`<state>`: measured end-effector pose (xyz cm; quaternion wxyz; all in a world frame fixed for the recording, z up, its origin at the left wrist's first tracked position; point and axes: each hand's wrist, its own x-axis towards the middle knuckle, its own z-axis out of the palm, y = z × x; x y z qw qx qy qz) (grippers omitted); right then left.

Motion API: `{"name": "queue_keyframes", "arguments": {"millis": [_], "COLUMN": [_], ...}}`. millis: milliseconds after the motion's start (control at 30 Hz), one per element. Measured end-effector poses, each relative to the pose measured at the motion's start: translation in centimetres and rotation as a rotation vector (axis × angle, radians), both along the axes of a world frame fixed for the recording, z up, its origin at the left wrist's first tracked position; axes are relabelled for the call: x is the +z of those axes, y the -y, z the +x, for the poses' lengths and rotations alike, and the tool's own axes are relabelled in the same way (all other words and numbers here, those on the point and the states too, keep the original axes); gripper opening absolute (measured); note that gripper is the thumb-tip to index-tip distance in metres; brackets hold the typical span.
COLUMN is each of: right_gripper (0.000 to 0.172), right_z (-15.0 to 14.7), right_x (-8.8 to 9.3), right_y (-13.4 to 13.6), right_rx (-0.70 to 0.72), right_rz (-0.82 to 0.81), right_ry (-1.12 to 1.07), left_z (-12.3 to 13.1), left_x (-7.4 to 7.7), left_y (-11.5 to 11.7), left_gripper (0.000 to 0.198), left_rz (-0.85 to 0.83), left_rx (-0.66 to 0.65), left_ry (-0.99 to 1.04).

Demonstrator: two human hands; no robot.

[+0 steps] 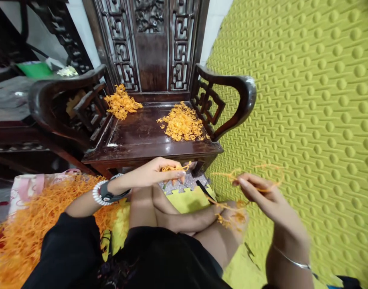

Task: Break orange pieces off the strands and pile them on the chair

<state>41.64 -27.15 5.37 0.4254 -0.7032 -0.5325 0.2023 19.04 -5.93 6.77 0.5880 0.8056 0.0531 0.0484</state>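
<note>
My left hand (168,170) is closed around a small bunch of thin orange strands (171,168), whose knotted tip sticks out past the thumb. Out to the right, the fingers of my right hand (262,192) pinch another orange strand (226,175). Part of it loops above the knuckles, and its frilly end (232,216) dangles blurred over my leg. A gap separates the two hands. On the chair seat lie two orange heaps with curly ends, a smaller one (122,102) at the back left and a wider one (184,122) at the right.
The dark carved wooden chair (150,150) stands in front of my legs. A large pile of orange strands (48,220) lies at my left, against a pink and white bag (26,190). Yellow bumpy matting (307,100) stands at the right. A green object (35,69) is at the upper left.
</note>
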Motion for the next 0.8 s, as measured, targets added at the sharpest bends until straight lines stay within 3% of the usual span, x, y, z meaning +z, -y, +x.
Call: {"name": "queue_keyframes", "arguments": {"millis": [100, 267, 300, 400, 500, 600, 733, 800], "right_gripper": [0.025, 0.06, 0.058, 0.028, 0.035, 0.045, 0.05, 0.048], "right_z": [-1.5, -3.8, -4.2, -5.3, -5.9, -6.2, -7.0, -7.5], "right_x": [0.0, -0.3, -0.3, -0.1, 0.2, 0.1, -0.7, -1.3], "right_y": [-1.6, -3.3, -3.6, -4.2, -4.3, -4.0, -2.7, -1.9], "right_rx": [0.019, 0.276, 0.32, 0.374, 0.482, 0.608, 0.571, 0.513], "right_rz": [0.097, 0.12, 0.107, 0.05, -0.009, -0.109, -0.33, -0.358], "right_ry": [-0.029, -0.122, -0.108, -0.001, -0.014, -0.236, -0.499, -0.549], "left_z": [0.6, 1.5, 1.6, 1.7, 1.4, 0.7, -0.6, -1.3], "left_x": [-0.8, -1.0, -0.9, -0.5, -0.2, -0.2, -0.3, 0.0], "left_y": [0.4, 1.2, 1.4, 1.8, 1.9, 2.0, 2.5, 2.9], "left_gripper": [0.032, 0.031, 0.031, 0.033, 0.035, 0.03, 0.033, 0.039], "left_rz": [0.006, 0.211, 0.255, 0.353, 0.392, 0.345, 0.267, 0.259], "left_rx": [-0.033, -0.143, -0.175, -0.244, -0.247, -0.359, -0.457, -0.463], "left_ry": [0.037, 0.088, 0.093, 0.078, 0.031, -0.012, -0.085, -0.136]}}
